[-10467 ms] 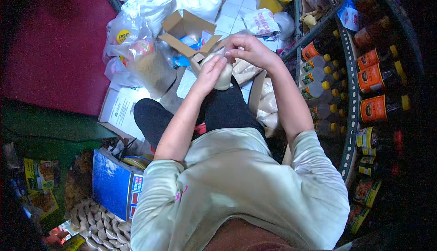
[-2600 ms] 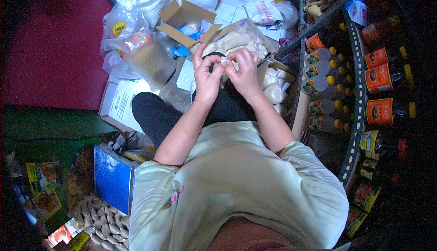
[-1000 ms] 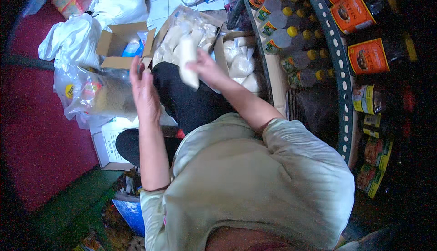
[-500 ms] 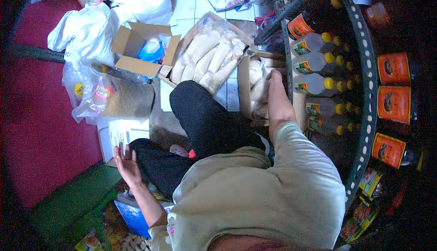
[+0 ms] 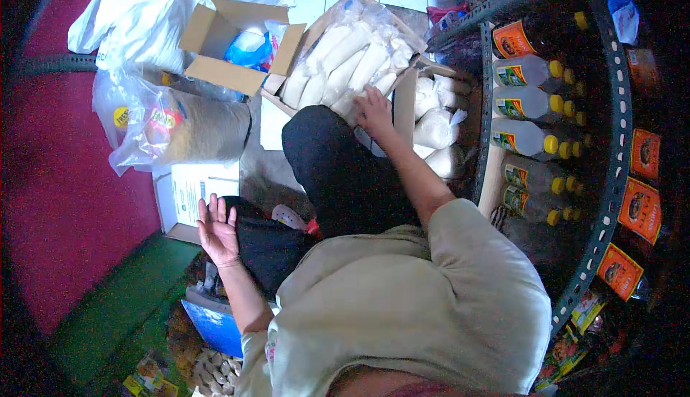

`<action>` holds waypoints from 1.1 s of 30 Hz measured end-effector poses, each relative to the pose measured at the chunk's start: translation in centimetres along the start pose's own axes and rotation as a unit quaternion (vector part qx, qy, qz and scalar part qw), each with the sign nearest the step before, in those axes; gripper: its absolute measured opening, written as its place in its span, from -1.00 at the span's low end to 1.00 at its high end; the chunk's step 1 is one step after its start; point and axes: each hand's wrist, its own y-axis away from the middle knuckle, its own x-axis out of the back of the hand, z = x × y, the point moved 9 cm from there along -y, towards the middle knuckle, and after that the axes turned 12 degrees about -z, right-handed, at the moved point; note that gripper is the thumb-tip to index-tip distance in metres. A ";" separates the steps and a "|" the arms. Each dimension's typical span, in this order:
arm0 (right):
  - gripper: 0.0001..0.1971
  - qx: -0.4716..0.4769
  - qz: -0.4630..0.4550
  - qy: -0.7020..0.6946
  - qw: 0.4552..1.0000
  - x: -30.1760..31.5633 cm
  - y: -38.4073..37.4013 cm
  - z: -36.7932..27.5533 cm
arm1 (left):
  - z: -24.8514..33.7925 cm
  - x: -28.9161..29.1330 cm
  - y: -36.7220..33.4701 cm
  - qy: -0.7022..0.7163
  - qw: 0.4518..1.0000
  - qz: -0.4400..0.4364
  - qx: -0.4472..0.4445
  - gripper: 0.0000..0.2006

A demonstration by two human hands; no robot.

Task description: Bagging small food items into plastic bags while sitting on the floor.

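My left grip (image 5: 218, 237) is spread apart; whether my right grip (image 5: 374, 111), at the long white plastic bags (image 5: 338, 48), is clamped I cannot tell. My black-trousered knee (image 5: 316, 145) crowds their near side, an open brown cardboard box (image 5: 228, 73) their left, rounded white plastic bags (image 5: 435, 129) their right.

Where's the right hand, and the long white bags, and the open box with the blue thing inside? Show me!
Right hand (image 5: 375, 114): head view, back of the hand.
Long white bags (image 5: 346, 47): head view, middle of one bag.
Open box (image 5: 225, 75): head view, its near flap.
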 end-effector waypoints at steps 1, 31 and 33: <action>-0.74 0.010 0.034 -0.003 0.999 0.4 0.2 -0.2 | 0.0 0.1 0.0 0.002 1.000 0.001 -0.001 -0.51; -0.92 0.221 0.168 -0.438 0.855 29.7 7.9 -18.0 | -1.5 -33.0 -2.9 -0.594 0.751 -0.204 -0.204 -0.69; -0.93 0.213 0.132 -0.475 0.844 28.2 8.3 -18.0 | -1.6 -32.4 -3.0 -0.591 0.761 -0.185 -0.191 -0.83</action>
